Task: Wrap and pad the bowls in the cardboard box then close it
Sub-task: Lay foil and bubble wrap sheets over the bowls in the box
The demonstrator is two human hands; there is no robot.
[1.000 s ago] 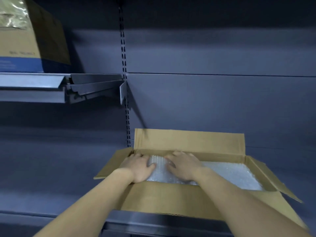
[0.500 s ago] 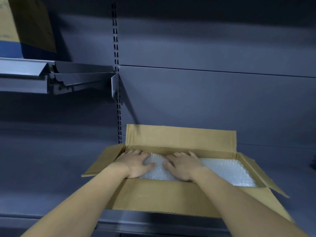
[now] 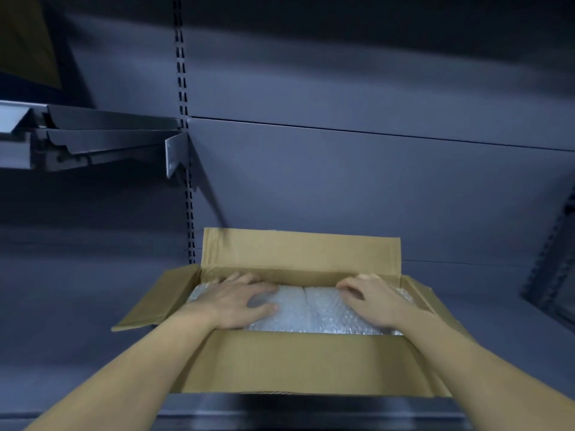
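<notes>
An open cardboard box (image 3: 289, 362) rests on a dark metal shelf, all its flaps standing out. Clear bubble wrap (image 3: 306, 309) covers the whole inside of the box; no bowl shows beneath it. My left hand (image 3: 239, 298) lies flat on the wrap at the box's left end, fingers spread. My right hand (image 3: 375, 298) lies on the wrap at the right end, fingers slightly curled against the far wall. Neither hand grips anything.
The grey back panel of the shelving (image 3: 342, 188) rises just behind the box. A slotted upright (image 3: 186, 194) runs down left of the box. A higher shelf (image 3: 77, 135) juts out at the upper left, with a cardboard carton (image 3: 25, 38) on it.
My right hand has slid from the middle of the bubble wrap to the box's right end. My left hand stays at the left end. The view has shifted right.
</notes>
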